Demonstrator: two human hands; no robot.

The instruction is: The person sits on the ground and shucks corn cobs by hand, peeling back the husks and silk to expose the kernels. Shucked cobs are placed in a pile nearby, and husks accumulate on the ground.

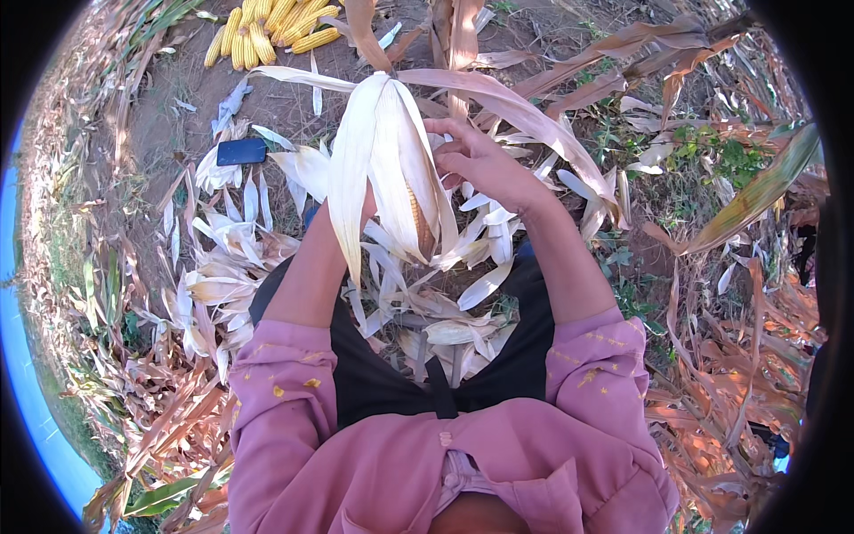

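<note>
An ear of corn [421, 217] hangs tip down in front of me, its pale dry husk [385, 143] partly peeled so that a strip of orange-yellow kernels shows. The husk's top end meets a dry stalk [369, 40]. My left hand [369, 202] reaches behind the husk from the left; most of it is hidden, so its grip cannot be seen. At the husk's right edge is my right hand [470, 160], with fingers bent and apart, the index finger reaching to the husk. Nothing shows between its fingers.
Shucked yellow corn cobs [277, 30] lie piled on the soil at the far side. A dark smartphone [241, 152] rests on husks to the left. Loose husks [233, 280] litter the ground around my legs. Dry corn leaves [600, 57] stretch across the upper right.
</note>
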